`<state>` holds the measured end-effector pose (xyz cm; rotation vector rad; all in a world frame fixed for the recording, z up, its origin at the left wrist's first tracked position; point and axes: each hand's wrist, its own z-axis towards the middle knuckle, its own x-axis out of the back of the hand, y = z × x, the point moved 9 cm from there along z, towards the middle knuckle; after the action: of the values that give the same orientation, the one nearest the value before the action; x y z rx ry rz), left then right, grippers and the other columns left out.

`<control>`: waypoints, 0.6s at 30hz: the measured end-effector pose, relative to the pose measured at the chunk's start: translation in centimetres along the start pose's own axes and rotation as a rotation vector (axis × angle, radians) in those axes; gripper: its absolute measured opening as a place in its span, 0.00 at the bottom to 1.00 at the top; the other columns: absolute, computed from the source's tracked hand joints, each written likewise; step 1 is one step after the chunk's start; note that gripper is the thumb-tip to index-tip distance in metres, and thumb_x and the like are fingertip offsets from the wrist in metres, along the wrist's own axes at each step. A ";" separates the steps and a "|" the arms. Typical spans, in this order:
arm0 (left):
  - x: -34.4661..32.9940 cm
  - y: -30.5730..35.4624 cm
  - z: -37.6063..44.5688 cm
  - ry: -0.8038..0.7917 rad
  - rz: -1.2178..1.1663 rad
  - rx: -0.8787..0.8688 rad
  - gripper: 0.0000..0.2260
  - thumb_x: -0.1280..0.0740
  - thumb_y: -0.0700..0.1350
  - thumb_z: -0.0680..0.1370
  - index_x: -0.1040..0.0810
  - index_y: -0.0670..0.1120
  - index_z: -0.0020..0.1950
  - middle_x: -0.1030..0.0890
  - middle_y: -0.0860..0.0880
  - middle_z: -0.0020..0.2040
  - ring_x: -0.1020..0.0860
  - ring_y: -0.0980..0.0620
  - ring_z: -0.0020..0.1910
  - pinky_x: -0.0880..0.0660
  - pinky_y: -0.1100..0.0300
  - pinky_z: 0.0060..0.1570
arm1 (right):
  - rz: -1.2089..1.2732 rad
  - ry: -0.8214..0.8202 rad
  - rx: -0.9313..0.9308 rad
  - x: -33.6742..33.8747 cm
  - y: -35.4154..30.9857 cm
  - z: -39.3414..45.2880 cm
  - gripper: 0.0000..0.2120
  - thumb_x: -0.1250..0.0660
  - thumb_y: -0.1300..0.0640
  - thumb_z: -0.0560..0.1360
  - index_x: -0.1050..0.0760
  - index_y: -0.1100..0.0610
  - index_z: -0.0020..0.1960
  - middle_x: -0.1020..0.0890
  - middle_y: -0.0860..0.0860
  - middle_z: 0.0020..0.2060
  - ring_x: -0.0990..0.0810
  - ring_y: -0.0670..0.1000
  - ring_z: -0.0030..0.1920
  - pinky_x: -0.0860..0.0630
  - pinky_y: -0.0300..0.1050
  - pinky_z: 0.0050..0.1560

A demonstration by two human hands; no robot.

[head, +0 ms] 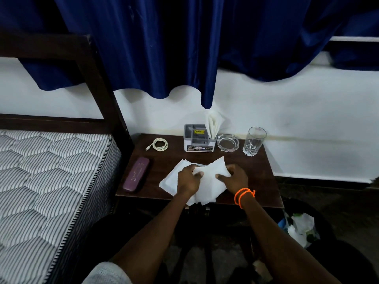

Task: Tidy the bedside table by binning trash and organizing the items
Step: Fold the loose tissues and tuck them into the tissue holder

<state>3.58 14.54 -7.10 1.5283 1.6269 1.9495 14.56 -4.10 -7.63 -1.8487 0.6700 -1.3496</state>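
Several white paper napkins (209, 182) lie spread on the front middle of the dark wooden bedside table (258, 171). My left hand (189, 179) pinches the napkins from the left, and my right hand (234, 178), with orange bands at the wrist, grips their right edge. A grey organizer box (198, 138) with folded napkins (214, 125) standing in it sits at the back. A coiled white cable (159, 144) lies at the back left, and a purple case (136, 174) rests along the left edge.
A glass ashtray (228, 142) and a drinking glass (254, 141) stand at the back right. A bin with trash (301, 228) sits on the floor right of the table. The mattress (47, 181) lies to the left; blue curtains (164, 48) hang above.
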 end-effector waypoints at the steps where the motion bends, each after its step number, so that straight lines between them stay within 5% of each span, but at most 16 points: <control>1: 0.2 0.2 0.0 -0.008 -0.011 -0.017 0.09 0.29 0.46 0.79 0.17 0.45 0.57 0.15 0.45 0.56 0.20 0.46 0.58 0.33 0.64 0.52 | 0.045 -0.004 0.017 0.2 -0.4 0.0 0.24 0.18 0.55 0.63 0.21 0.58 0.55 0.18 0.50 0.49 0.20 0.51 0.50 0.26 0.44 0.48; 4: 0.9 0.7 0.0 -0.014 -0.072 -0.031 0.13 0.29 0.46 0.79 0.18 0.41 0.61 0.16 0.44 0.58 0.20 0.45 0.60 0.29 0.60 0.57 | 0.174 -0.021 0.047 0.5 -1.1 0.0 0.27 0.18 0.56 0.62 0.23 0.59 0.58 0.18 0.52 0.53 0.19 0.51 0.52 0.22 0.49 0.55; 8: 1.5 0.8 0.2 -0.032 -0.245 -0.054 0.09 0.27 0.48 0.76 0.20 0.42 0.44 0.15 0.42 0.45 0.17 0.41 0.50 0.22 0.53 0.50 | 0.407 -0.163 0.045 -0.4 -1.7 -0.3 0.17 0.22 0.64 0.68 0.20 0.60 0.55 0.14 0.55 0.50 0.15 0.56 0.51 0.18 0.55 0.54; 10: 2.0 0.6 0.0 -0.030 -0.430 -0.001 0.09 0.26 0.48 0.75 0.16 0.42 0.49 0.13 0.45 0.46 0.15 0.45 0.49 0.19 0.48 0.53 | 0.534 -0.230 0.033 -1.0 -2.3 -0.9 0.13 0.25 0.67 0.70 0.19 0.60 0.54 0.14 0.58 0.50 0.16 0.59 0.51 0.19 0.55 0.53; 13: 2.2 1.0 -0.5 -0.082 -0.668 0.046 0.11 0.24 0.43 0.75 0.16 0.42 0.56 0.13 0.46 0.51 0.15 0.46 0.52 0.18 0.55 0.51 | 0.657 -0.257 0.026 -1.2 -3.3 -1.5 0.12 0.29 0.69 0.73 0.20 0.63 0.56 0.15 0.60 0.51 0.17 0.59 0.51 0.20 0.53 0.52; 18: 2.4 2.7 -0.3 -0.126 -0.746 -0.039 0.13 0.26 0.38 0.76 0.17 0.41 0.60 0.13 0.45 0.55 0.15 0.47 0.55 0.18 0.53 0.55 | 0.722 -0.208 0.108 -0.4 -5.6 -1.3 0.13 0.30 0.68 0.75 0.22 0.67 0.60 0.15 0.60 0.53 0.15 0.55 0.51 0.19 0.49 0.51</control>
<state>3.41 14.97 -3.51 0.8147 1.7414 1.4284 13.13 -0.83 -3.14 -1.4202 1.0021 -0.6945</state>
